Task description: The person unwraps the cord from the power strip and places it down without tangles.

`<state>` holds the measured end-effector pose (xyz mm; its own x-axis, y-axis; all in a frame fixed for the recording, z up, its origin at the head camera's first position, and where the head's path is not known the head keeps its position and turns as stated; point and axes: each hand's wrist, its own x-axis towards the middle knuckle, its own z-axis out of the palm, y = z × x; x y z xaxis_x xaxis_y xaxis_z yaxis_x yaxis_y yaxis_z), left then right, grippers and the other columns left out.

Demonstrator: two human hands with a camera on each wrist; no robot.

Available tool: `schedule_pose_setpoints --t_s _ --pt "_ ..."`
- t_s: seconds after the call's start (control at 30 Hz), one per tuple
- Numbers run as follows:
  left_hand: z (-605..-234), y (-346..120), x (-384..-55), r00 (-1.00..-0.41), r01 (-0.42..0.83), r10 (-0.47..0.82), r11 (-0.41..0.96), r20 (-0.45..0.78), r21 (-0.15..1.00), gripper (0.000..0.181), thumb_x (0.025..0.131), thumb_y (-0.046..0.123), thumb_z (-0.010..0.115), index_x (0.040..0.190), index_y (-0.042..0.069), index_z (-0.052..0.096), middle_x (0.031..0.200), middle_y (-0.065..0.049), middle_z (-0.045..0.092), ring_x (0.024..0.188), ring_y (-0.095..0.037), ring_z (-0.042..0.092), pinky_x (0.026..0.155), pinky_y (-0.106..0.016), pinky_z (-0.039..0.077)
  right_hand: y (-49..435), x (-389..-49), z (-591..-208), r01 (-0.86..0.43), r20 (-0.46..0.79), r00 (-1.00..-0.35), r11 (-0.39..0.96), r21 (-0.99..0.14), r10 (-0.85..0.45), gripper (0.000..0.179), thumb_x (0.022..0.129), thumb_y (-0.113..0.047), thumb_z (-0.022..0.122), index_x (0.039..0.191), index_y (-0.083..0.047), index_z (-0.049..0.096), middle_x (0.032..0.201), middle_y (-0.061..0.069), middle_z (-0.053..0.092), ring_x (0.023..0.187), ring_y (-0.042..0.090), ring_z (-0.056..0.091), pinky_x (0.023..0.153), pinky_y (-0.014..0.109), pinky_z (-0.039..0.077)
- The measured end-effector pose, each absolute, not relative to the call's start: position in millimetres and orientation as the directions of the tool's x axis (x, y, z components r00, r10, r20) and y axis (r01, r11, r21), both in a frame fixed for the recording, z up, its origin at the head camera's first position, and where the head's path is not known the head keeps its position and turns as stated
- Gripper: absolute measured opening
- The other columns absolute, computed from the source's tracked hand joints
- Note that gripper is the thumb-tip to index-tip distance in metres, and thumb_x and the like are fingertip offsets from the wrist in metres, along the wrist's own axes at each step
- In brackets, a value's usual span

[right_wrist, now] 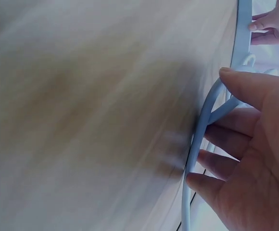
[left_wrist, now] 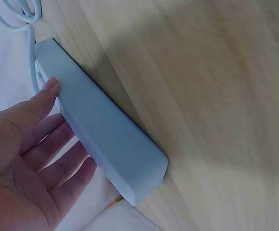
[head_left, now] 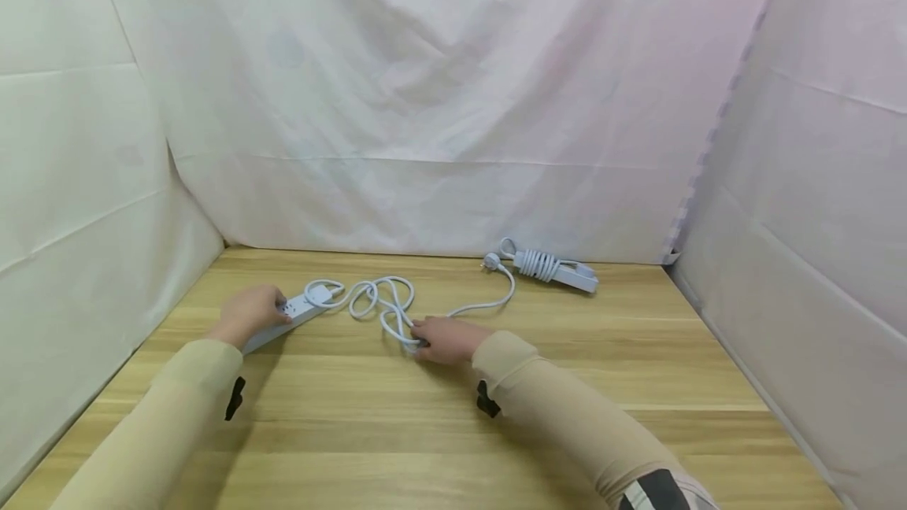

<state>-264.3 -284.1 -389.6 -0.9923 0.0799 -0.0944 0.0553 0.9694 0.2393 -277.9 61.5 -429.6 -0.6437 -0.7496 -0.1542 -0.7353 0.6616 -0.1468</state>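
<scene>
A white power strip (head_left: 301, 307) lies on the left part of the wooden table. My left hand (head_left: 249, 313) holds it from above, thumb at its near side and fingers over the socket face. In the left wrist view, the smooth side of the strip (left_wrist: 98, 118) faces me. From its far end a white cable (head_left: 364, 293) runs rightward in loose loops. My right hand (head_left: 448, 338) grips this cable near the table's middle; in the right wrist view the thumb and fingers lie around the cord (right_wrist: 197, 137). The cable continues past that hand to a plug (head_left: 492, 261).
Another white power strip (head_left: 577, 277), its cord wound tightly around it, lies at the back right near the plug. White cloth (head_left: 425, 101) hangs behind the wooden table (head_left: 368, 447), with more cloth along both sides.
</scene>
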Motion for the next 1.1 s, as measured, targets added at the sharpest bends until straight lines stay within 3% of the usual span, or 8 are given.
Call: schedule_pose_setpoints --t_s 0.1,0.23,0.33,0.53,0.83,1.1 --pt "-404.7 -285.4 -266.2 -0.997 0.033 0.051 0.963 -0.061 0.269 0.049 0.083 0.019 0.077 0.118 -0.011 0.060 0.120 -0.032 0.058 0.106 -0.048 0.056 0.082 -0.058 0.045 53.3 -286.5 -441.6 -0.736 -0.126 -0.653 0.665 -0.129 -0.747 0.021 0.096 -0.035 0.062 0.092 -0.015 0.060 0.117 0.005 0.062 0.095 0.017 0.060 0.086 0.030 0.046" --pt "-409.1 -290.6 -273.4 -0.999 0.000 0.014 0.957 -0.046 0.290 0.045 0.083 0.016 0.076 0.115 -0.012 0.061 0.115 -0.031 0.060 0.094 -0.041 0.060 0.076 -0.053 0.046 41.4 -296.3 -442.9 -0.695 -0.117 -0.690 0.698 -0.169 -0.715 0.023 0.091 -0.036 0.068 0.083 -0.016 0.060 0.086 -0.004 0.057 0.072 0.011 0.053 0.068 0.026 0.045" --pt "-410.9 -292.3 -279.5 -1.000 -0.013 -0.005 0.959 -0.027 0.284 0.039 0.082 0.015 0.076 0.108 -0.012 0.063 0.104 -0.027 0.064 0.081 -0.032 0.059 0.069 -0.048 0.047 33.9 -303.8 -442.6 -0.663 -0.117 -0.715 0.722 -0.197 -0.689 0.023 0.088 -0.035 0.073 0.081 -0.015 0.064 0.078 -0.006 0.055 0.068 0.010 0.052 0.064 0.024 0.044" --pt "-411.3 -294.7 -288.5 -1.000 -0.026 -0.027 0.956 0.001 0.292 0.031 0.082 0.011 0.075 0.099 -0.012 0.065 0.091 -0.023 0.066 0.076 -0.030 0.059 0.065 -0.045 0.047 22.1 -313.3 -440.3 -0.615 -0.134 -0.746 0.752 -0.236 -0.652 0.023 0.088 -0.033 0.073 0.081 -0.013 0.064 0.075 -0.005 0.057 0.066 0.011 0.051 0.063 0.025 0.044" --pt "-412.0 -298.0 -291.2 -0.998 -0.048 -0.060 0.942 0.027 0.331 0.032 0.083 0.012 0.074 0.102 -0.013 0.066 0.101 -0.029 0.065 0.081 -0.035 0.061 0.068 -0.047 0.048 10.6 -322.4 -442.5 -0.545 -0.157 -0.777 0.776 -0.317 -0.610 0.019 0.088 -0.028 0.072 0.085 -0.013 0.062 0.078 -0.003 0.058 0.070 0.013 0.051 0.065 0.028 0.043" --pt "-413.4 -300.0 -300.6 -0.992 -0.095 -0.118 0.941 0.053 0.326 0.017 0.085 0.008 0.067 0.090 -0.009 0.063 0.083 -0.022 0.063 0.072 -0.034 0.058 0.065 -0.050 0.047 4.5 -331.8 -447.0 -0.532 -0.135 -0.776 0.755 -0.383 -0.616 0.019 0.089 -0.028 0.072 0.097 -0.013 0.065 0.084 -0.002 0.061 0.074 0.015 0.054 0.067 0.030 0.044"
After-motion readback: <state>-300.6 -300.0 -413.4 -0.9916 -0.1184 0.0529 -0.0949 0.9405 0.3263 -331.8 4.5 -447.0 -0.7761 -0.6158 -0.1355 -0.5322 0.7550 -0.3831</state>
